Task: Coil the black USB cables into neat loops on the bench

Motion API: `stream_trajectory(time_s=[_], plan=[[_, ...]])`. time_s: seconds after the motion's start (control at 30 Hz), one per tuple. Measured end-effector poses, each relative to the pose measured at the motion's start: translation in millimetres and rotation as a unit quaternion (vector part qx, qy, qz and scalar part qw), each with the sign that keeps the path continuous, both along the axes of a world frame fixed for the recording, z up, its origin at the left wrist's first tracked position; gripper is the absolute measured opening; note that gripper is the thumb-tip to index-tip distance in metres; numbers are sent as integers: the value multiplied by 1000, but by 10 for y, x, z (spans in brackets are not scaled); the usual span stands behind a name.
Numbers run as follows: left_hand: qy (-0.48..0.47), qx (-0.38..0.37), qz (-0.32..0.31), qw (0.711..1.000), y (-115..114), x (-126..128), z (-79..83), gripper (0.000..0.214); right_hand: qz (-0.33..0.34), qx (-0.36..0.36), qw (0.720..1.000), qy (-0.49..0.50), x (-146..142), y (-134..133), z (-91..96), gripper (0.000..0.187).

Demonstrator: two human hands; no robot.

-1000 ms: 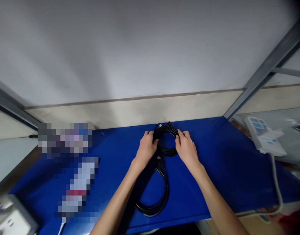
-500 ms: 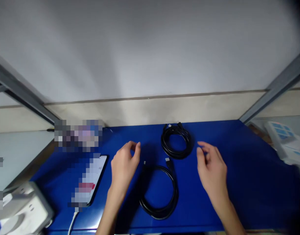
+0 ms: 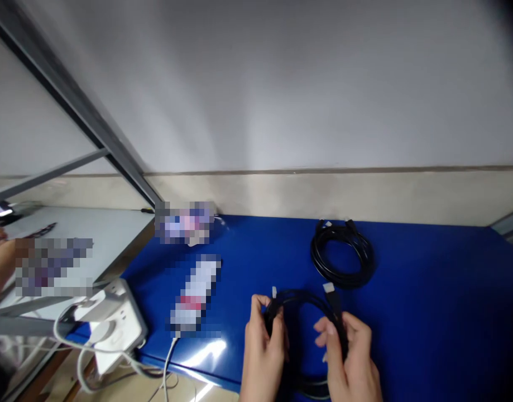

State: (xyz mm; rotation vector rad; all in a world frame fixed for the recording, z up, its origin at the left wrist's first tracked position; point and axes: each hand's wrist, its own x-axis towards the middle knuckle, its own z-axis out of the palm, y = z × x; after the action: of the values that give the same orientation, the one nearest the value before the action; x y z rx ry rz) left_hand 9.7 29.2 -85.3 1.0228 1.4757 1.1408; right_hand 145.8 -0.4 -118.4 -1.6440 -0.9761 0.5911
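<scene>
A coiled black cable [image 3: 303, 296] is gripped on both sides near the front of the blue tabletop [image 3: 256, 262]. My left hand [image 3: 262, 349] is closed round the coil's left side, thumb and fingers pinching it just below one plug. On the right side, my right hand [image 3: 351, 357] has the coil between thumb and fingers, below the other plug [image 3: 329, 288] with its pale tip. The lower part of the loop is partly hidden by my hands. Behind it, a second coiled black cable [image 3: 344, 279] lies on the tabletop, touched by neither hand.
To the left lie a phone [image 3: 195, 293] with a white charging cord and a blurred-out object [image 3: 187, 223]. A white power strip [image 3: 128, 321] with plugs and cords sits at the left edge. Another person's arm [image 3: 3, 265] shows at far left. A wall [image 3: 281, 111] rises behind.
Both my hands have come down and closed on the nearer cable coil, which they were apart from before. The view has turned left, bringing another person's arm into sight.
</scene>
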Motion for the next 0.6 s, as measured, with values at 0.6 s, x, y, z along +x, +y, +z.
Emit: stream_trajectory(time_s=[0.6], plan=[[-350,-91,-105,926,328,248,250,60,-99,136,952,257,-41,341,634,43]])
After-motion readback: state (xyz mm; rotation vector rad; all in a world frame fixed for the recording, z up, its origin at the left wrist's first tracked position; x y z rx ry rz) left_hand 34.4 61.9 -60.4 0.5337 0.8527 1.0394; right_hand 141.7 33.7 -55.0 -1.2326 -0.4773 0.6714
